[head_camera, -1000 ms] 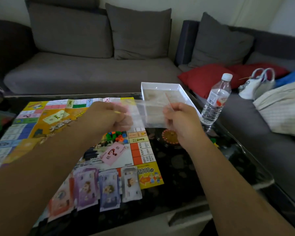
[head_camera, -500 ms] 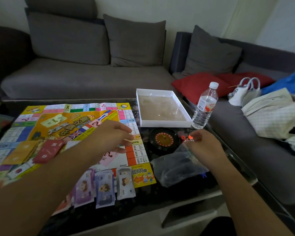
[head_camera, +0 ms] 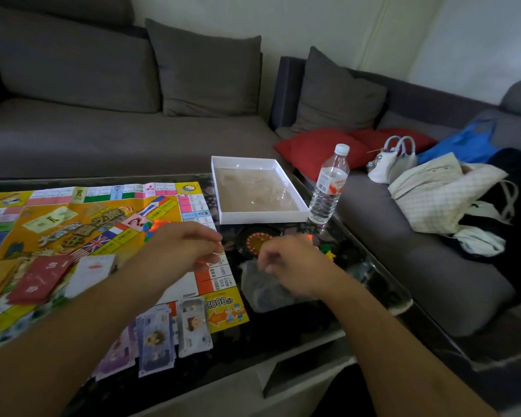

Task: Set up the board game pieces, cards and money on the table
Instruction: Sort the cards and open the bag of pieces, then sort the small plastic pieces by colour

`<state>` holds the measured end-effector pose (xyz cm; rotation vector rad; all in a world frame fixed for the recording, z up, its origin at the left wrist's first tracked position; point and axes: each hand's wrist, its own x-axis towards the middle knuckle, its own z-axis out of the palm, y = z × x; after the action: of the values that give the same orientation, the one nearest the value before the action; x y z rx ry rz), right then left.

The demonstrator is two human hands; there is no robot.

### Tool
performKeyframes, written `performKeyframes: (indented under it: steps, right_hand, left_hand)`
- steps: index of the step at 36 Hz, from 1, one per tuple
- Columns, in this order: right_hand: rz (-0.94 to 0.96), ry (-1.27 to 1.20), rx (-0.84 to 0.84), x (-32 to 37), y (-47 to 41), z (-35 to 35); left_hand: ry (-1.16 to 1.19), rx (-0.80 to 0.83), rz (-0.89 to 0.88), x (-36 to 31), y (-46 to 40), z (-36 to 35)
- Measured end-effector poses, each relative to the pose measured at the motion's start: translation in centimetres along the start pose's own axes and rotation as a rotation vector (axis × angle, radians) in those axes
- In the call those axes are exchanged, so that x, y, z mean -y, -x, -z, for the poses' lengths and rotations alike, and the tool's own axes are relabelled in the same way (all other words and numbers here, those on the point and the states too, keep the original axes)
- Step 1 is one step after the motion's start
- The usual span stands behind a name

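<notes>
Money [head_camera: 163, 332] fanned at lower centre, the left hand [head_camera: 182, 251] seemingly pinching a small piece over the board [head_camera: 57, 224], the right hand [head_camera: 295, 266] gripping the bag [head_camera: 262, 290], so emptying pieces is in hand, placing them next.

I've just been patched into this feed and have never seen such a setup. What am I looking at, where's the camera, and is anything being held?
There is no machine: a person works bare-handed, and the one camera sits on their head, looking forward and down. On the dark table lie a colourful game board, fanned paper money, a red card stack, a small roulette wheel, an open white box and a water bottle. The right hand rests over a clear plastic bag; the left hand hovers with curled fingers. Motion blur hides whether either grips anything.
</notes>
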<state>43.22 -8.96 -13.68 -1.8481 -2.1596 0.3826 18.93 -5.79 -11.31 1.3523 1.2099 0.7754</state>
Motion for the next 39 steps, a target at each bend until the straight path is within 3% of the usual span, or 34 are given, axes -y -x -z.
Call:
performKeyframes:
  steps: [4, 6, 11, 18, 20, 21, 24, 26, 31, 35, 37, 39]
  right_hand:
    - [-0.076, -0.22, -0.34, -0.3, 1.2, 4.1]
    - [-0.181, -0.227, -0.399, -2.5, 2.0, 6.4]
    - [-0.493, -0.081, -0.311, -10.6, 3.8, 9.7]
    - [-0.838, -0.01, -0.236, -18.0, 4.2, 4.5]
    - [-0.713, 0.039, -0.37, -18.0, 4.6, 2.7]
    - [-0.63, 0.087, -0.353, -18.2, 4.9, 1.5]
    - [-0.523, 0.241, -0.036, -18.4, 5.8, -1.9]
    - [-0.573, 0.25, 0.026, -17.9, 6.2, -2.3]
    - [-0.567, 0.197, -0.272, -15.5, 5.4, 0.1]
    - [-0.425, 0.192, -0.543, -11.2, 3.4, 2.3]
    - [-0.309, 0.181, -0.601, -8.3, 1.4, 2.4]
    - [-0.266, 0.087, -0.503, -4.3, -0.7, 2.3]
  left_hand:
    - [0.051, 0.063, -0.041, -0.9, 0.1, -2.2]
    - [0.055, 0.081, -0.054, -1.4, 0.2, -3.4]
    - [0.058, 0.12, -0.069, -2.0, -0.2, -6.5]
    - [-0.011, 0.231, -0.115, -2.8, -0.9, -12.5]
    - [-0.043, 0.258, -0.119, -2.6, -1.0, -13.7]
    - [-0.057, 0.266, -0.117, -2.5, -1.1, -14.0]
    - [-0.098, 0.264, -0.1, -2.1, -1.4, -14.0]
    - [-0.123, 0.251, -0.081, -1.8, -1.5, -13.4]
    - [-0.131, 0.188, -0.064, -1.2, -1.6, -11.1]
    - [-0.161, 0.119, -0.079, -0.7, -1.6, -8.3]
    - [-0.193, 0.066, -0.091, 0.0, -1.8, -6.3]
    - [-0.233, 0.002, -0.096, 0.8, -2.2, -3.9]
